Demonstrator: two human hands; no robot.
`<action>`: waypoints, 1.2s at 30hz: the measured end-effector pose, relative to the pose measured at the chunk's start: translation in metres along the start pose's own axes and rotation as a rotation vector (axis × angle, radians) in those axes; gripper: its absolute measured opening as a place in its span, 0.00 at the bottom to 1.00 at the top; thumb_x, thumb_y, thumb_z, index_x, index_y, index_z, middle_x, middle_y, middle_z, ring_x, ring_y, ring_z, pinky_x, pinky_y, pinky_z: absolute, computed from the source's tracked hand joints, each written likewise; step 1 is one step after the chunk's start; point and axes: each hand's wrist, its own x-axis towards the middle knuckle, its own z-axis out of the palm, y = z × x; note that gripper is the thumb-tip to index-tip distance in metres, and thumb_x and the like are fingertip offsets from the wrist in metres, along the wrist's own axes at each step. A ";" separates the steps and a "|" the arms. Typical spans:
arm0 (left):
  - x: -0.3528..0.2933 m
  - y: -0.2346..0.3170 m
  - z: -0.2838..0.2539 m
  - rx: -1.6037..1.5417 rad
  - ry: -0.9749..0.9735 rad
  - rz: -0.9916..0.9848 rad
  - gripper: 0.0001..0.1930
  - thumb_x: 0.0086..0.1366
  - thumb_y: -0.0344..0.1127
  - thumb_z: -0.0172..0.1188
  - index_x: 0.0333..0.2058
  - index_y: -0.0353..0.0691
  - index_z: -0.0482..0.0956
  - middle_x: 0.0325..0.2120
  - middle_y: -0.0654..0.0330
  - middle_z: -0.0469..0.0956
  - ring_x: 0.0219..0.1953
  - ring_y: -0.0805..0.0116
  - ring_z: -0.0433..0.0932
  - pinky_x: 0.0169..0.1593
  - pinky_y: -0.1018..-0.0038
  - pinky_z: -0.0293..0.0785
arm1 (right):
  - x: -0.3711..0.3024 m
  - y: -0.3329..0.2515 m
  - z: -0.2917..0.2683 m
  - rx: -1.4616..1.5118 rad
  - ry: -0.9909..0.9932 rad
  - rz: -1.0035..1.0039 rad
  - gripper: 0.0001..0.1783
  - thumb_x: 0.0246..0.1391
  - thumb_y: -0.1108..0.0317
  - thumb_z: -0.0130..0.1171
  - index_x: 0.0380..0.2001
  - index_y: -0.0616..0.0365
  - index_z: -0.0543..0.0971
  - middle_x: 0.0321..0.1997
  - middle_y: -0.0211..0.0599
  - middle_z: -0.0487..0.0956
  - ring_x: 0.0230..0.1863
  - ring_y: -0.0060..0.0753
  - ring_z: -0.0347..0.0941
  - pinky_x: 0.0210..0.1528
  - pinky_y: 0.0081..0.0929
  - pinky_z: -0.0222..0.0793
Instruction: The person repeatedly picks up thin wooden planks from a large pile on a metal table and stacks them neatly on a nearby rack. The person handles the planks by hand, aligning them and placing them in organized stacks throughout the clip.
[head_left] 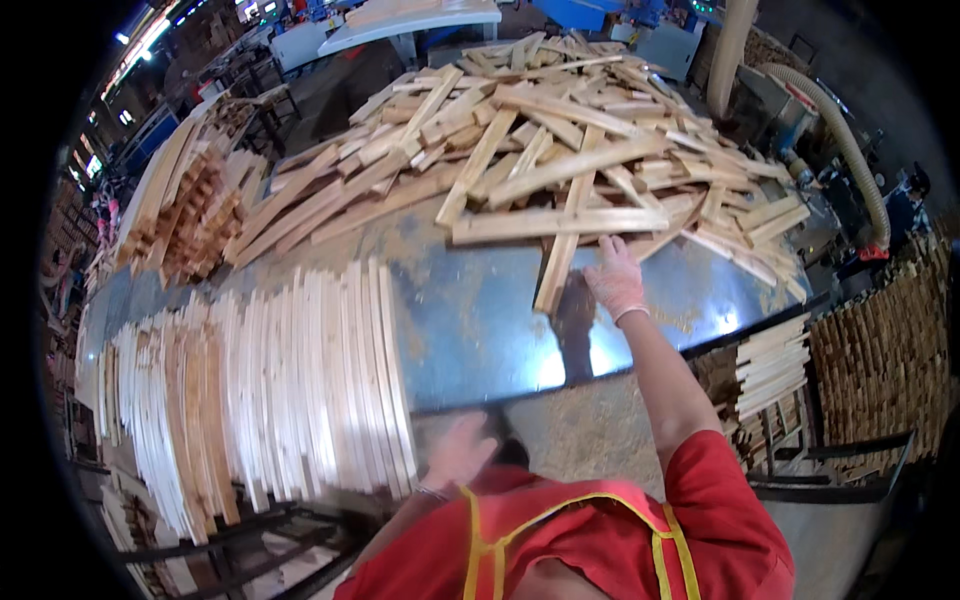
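Note:
My right hand [615, 282], in a thin pale glove, reaches to the near edge of a loose wood pile. Its fingers are stretched out, and the tips meet the lower edge of a pale wooden strip [555, 226] lying crosswise. Under that strip another wooden strip [558, 270] slants down toward me over the metal table. Close to my body, my left hand [460, 452] is slightly blurred, fingers apart and nothing visible in it. It is nearest to the right end of a row of wooden strips [320, 380] laid side by side.
The metal table [470, 320] has sawdust on it. A big jumbled heap of wood strips [590, 130] covers its far part. Stacked strips [195, 215] stand at the left. On the right are more stacked wood [880, 360], a metal rack [830, 475] and a ribbed hose [845, 140].

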 end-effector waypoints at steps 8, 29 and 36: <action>0.164 0.015 -0.016 0.264 0.150 0.029 0.39 0.59 0.50 0.71 0.66 0.36 0.73 0.65 0.47 0.72 0.69 0.44 0.67 0.73 0.53 0.63 | 0.039 0.016 0.105 0.868 -0.324 0.681 0.38 0.62 0.57 0.64 0.72 0.60 0.69 0.53 0.55 0.84 0.54 0.54 0.81 0.57 0.42 0.77; 0.270 0.062 0.013 0.313 0.083 -0.089 0.35 0.61 0.58 0.67 0.63 0.46 0.72 0.44 0.54 0.83 0.46 0.50 0.83 0.47 0.56 0.75 | 0.375 0.131 -0.007 -0.669 -0.668 -0.460 0.52 0.40 0.57 0.79 0.72 0.48 0.71 0.68 0.46 0.77 0.72 0.51 0.69 0.77 0.46 0.59; 0.115 0.050 0.023 0.370 0.174 -0.349 0.31 0.63 0.53 0.68 0.62 0.52 0.73 0.41 0.55 0.82 0.43 0.49 0.84 0.48 0.55 0.75 | 0.280 0.019 -0.034 -0.189 -0.812 -0.553 0.42 0.43 0.51 0.74 0.62 0.59 0.78 0.52 0.52 0.86 0.56 0.55 0.82 0.61 0.45 0.75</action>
